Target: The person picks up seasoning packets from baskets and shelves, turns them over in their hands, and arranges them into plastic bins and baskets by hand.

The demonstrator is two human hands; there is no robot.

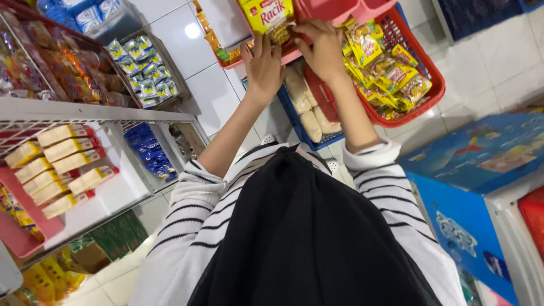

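**Top edge and hands hide much of the packet and trays**

The yellow packet [266,16] runs off the top edge above the fingers. The fingertips of the left hand [263,65] and right hand [324,48] hide its lower corner. The pink trays [340,8] beyond the right fingers are cropped too. Pale bags in the blue basket [294,122] lie partly behind both wrists. Small packets in the red basket [433,93], right of the fingers, are too small to tell apart.

Single head-worn view, looking steeply down over the wearer's chest at close range; raised arms fill the frame's centre, shelves [85,113] left, floor [487,62] upper right.
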